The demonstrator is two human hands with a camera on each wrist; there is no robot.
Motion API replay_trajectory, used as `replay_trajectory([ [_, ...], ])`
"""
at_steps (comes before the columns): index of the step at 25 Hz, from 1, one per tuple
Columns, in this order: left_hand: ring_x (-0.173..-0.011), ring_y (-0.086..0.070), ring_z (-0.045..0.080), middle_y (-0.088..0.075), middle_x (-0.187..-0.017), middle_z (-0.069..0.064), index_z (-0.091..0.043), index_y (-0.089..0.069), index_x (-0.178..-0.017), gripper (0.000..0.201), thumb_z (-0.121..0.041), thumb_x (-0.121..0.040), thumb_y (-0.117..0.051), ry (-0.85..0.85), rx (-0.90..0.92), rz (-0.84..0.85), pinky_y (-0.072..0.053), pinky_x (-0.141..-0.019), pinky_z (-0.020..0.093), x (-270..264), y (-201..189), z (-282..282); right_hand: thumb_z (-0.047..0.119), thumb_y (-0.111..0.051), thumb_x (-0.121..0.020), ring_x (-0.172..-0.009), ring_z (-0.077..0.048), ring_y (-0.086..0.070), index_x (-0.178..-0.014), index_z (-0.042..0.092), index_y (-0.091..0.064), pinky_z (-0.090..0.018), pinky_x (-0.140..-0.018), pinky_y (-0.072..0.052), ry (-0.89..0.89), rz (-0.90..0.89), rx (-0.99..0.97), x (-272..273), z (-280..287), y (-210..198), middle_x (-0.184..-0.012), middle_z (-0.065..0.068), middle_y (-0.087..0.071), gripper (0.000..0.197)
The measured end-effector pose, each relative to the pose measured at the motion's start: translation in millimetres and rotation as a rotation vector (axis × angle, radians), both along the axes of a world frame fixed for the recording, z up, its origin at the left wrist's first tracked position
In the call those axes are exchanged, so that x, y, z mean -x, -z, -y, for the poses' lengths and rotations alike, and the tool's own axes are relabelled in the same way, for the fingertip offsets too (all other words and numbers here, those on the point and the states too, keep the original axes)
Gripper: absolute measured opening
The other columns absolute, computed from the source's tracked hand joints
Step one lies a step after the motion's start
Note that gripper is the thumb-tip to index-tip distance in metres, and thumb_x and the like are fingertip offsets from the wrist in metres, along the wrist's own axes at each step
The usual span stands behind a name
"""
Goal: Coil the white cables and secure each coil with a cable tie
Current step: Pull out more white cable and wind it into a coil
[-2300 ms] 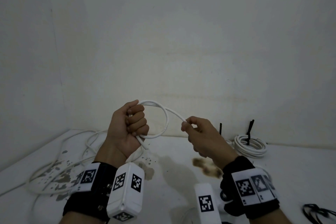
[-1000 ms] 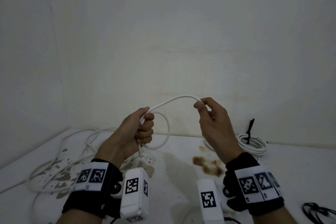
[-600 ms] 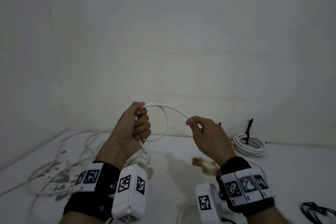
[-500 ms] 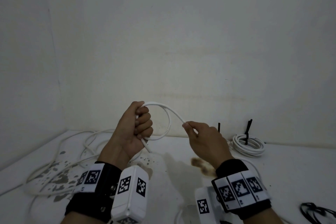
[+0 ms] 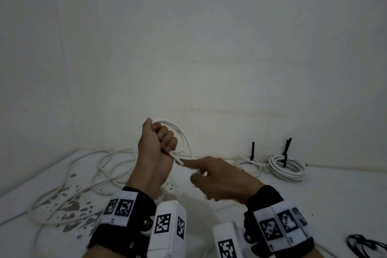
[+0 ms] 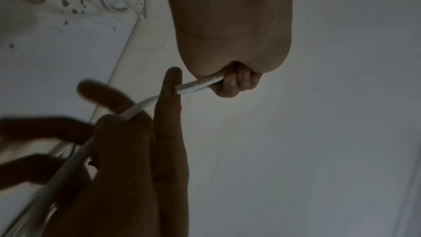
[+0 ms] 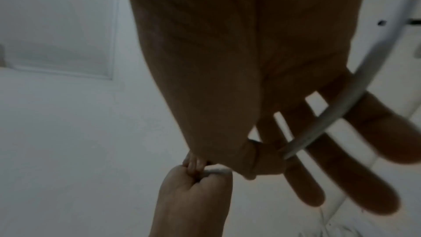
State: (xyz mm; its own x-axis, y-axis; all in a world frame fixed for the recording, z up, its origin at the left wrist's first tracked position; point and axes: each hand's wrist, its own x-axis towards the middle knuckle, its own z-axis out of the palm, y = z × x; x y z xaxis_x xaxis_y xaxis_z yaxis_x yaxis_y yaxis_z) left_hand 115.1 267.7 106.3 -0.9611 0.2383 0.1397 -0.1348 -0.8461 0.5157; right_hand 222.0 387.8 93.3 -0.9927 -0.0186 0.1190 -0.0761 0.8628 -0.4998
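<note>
The left hand [image 5: 156,148] is raised above the white desk [image 5: 251,205], its fingers [image 5: 165,138] clenched in a fist round a small coil of white cable [image 5: 184,142]. Two loops of that coil arch out of the fist toward 2 o'clock and curve back down, and the cut cable end [image 5: 177,158] pokes out below the fist toward 4 o'clock. In the left wrist view the same end [image 6: 200,83] sticks out from between the curled fingers.

The right hand [image 5: 222,180] sits just beside the fist, at 4 o'clock from it, blurred by motion. Its forefinger [image 5: 192,162] is stretched out straight and its tip touches the cable end. The other fingers are spread and loose; in the right wrist view a run of the cable [image 7: 330,114] passes across the inside of these released fingers, lying against them rather than gripped.

On the desk at 9 o'clock from the hands lies a loose tangle of white cable [image 5: 104,172] over grey paint spots. At 3 o'clock, near the back wall, are two finished coils [image 5: 288,168], each bound by a black cable tie [image 5: 287,148] whose tail stands upright. At the 5 o'clock corner of the head view lies a bunch of black ties [image 5: 365,246].
</note>
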Motion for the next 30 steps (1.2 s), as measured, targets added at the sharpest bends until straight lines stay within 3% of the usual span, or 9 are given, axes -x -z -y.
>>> replay_trajectory([
  [4,-0.035,-0.024,0.007,-0.031,-0.047,-0.007,-0.019,-0.036,-0.067,0.041,-0.034,-0.105,-0.035,-0.068,-0.074,0.035,-0.025,-0.034,0.019,2,0,0,0.010,-0.052,-0.097,-0.077,-0.017,-0.071,-0.114,0.018,-0.038,-0.028,-0.069,-0.058,-0.038,0.039,0.027,-1,3,-3,-0.114,-0.003,-0.070,0.024],
  [7,-0.036,-0.025,0.008,-0.031,-0.047,-0.007,-0.019,-0.035,-0.067,0.041,-0.035,-0.106,-0.035,-0.098,-0.061,0.036,-0.026,-0.035,0.020,0,1,-2,0.027,-0.064,-0.096,-0.066,-0.016,-0.071,-0.094,0.014,-0.062,-0.028,-0.063,-0.057,0.043,-0.071,-0.047,-2,11,-7,-0.091,-0.004,-0.075,0.014],
  [10,-0.036,-0.024,0.008,-0.029,-0.046,-0.006,-0.018,-0.035,-0.068,0.042,-0.036,-0.106,-0.035,-0.130,0.028,0.027,-0.025,-0.035,0.021,-5,3,-8,0.043,-0.063,-0.093,-0.080,-0.016,-0.061,-0.103,0.023,-0.071,-0.029,-0.073,-0.051,0.037,-0.154,-0.233,-8,15,-15,-0.095,0.001,-0.068,0.024],
  [12,-0.036,-0.026,0.008,-0.030,-0.045,-0.006,-0.018,-0.036,-0.070,0.041,-0.037,-0.106,-0.035,-0.143,0.134,0.010,-0.025,-0.036,0.020,-8,3,-13,0.028,-0.060,-0.093,-0.077,-0.014,-0.055,-0.106,0.018,-0.069,-0.029,-0.071,-0.046,-0.047,-0.156,-0.216,-9,16,-18,-0.097,0.000,-0.066,0.019],
  [14,-0.036,-0.034,0.009,-0.036,-0.044,-0.005,-0.017,-0.038,-0.069,0.043,-0.039,-0.106,-0.035,-0.124,0.267,-0.031,-0.030,-0.039,0.021,-14,3,-16,0.016,-0.055,-0.095,-0.066,-0.012,-0.053,-0.088,0.012,-0.067,-0.030,-0.064,-0.045,-0.112,-0.163,-0.196,-9,15,-19,-0.080,0.001,-0.062,0.014],
  [19,-0.043,-0.055,0.008,-0.058,-0.051,-0.004,-0.021,-0.046,-0.069,0.042,-0.042,-0.105,-0.036,-0.015,0.757,-0.259,-0.041,-0.041,0.020,-32,2,-16,0.028,-0.072,-0.087,-0.078,-0.012,-0.065,-0.086,0.025,-0.066,-0.037,-0.075,-0.055,-0.032,-0.411,-0.130,-13,13,-28,-0.083,0.007,-0.070,0.007],
  [20,-0.042,-0.054,0.010,-0.058,-0.052,-0.004,-0.017,-0.058,-0.072,0.046,-0.042,-0.104,-0.037,0.038,0.805,-0.303,-0.038,-0.041,0.021,-33,3,-14,0.034,-0.076,-0.083,-0.074,-0.009,-0.063,-0.082,0.027,-0.061,-0.034,-0.071,-0.055,0.027,-0.469,-0.110,-14,10,-31,-0.078,0.009,-0.068,0.017],
  [24,-0.038,-0.023,0.008,-0.031,-0.047,-0.006,-0.017,-0.044,-0.071,0.040,-0.039,-0.104,-0.037,0.336,0.856,-0.386,-0.017,-0.039,0.019,-32,4,-10,0.059,-0.079,-0.069,-0.058,-0.008,-0.053,-0.073,0.026,-0.047,-0.026,-0.053,-0.037,0.283,-0.546,-0.141,-14,-8,-36,-0.060,0.008,-0.059,0.047],
  [30,-0.034,-0.013,0.006,-0.022,-0.044,-0.005,-0.013,-0.056,-0.075,0.037,-0.035,-0.101,-0.043,0.386,0.803,-0.354,-0.007,-0.042,0.020,-16,8,5,0.053,-0.072,-0.083,-0.045,-0.005,-0.046,-0.075,0.022,-0.066,-0.020,-0.050,-0.038,0.077,-0.210,0.137,-35,-54,-45,-0.053,0.007,-0.060,0.033],
])
